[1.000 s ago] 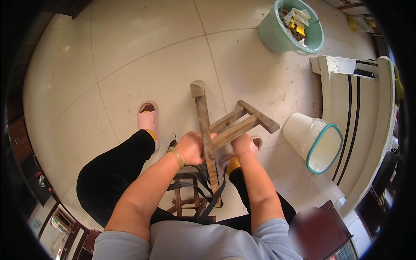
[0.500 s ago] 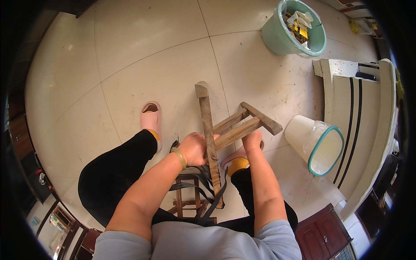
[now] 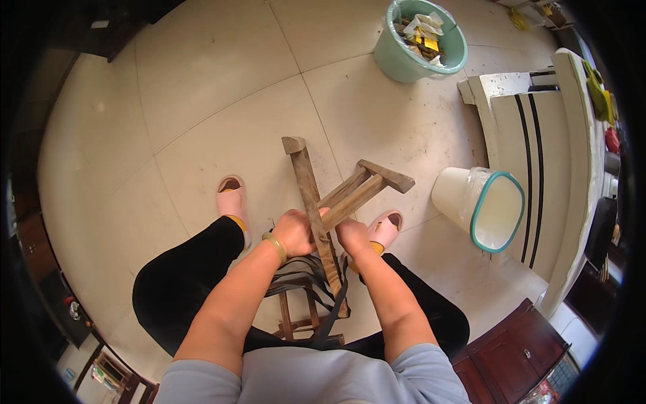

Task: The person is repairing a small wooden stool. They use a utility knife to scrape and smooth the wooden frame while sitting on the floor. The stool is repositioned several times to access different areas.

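Observation:
A weathered wooden folding stool (image 3: 306, 182) is held tilted between my knees, its long bar crossing a pair of slats joined by an end bar. Closed around the frame, just left of the long bar, is my left hand (image 3: 294, 232), with a pale bangle at the wrist. My right hand (image 3: 352, 237) is closed at the near side of the slats, right of the long bar; its fingertips are hidden. Black straps (image 3: 338, 306) hang loosely from the frame below my hands. Under them shows another brown wooden frame (image 3: 286, 313), partly covered.
Pale tiled floor (image 3: 222, 108) lies ahead. My feet in pink slippers (image 3: 232, 202) stand apart. A green bucket (image 3: 404, 64) with rubbish stands far right, a white bin (image 3: 452, 195) with a teal rim nearer. Right are a white bench-like piece (image 3: 548, 155) and a dark red cabinet (image 3: 508, 350).
My right hand has slid left and nearer along the slats, from by the end bar to close to the long bar. My left hand stays on the frame. The view has shifted somewhat.

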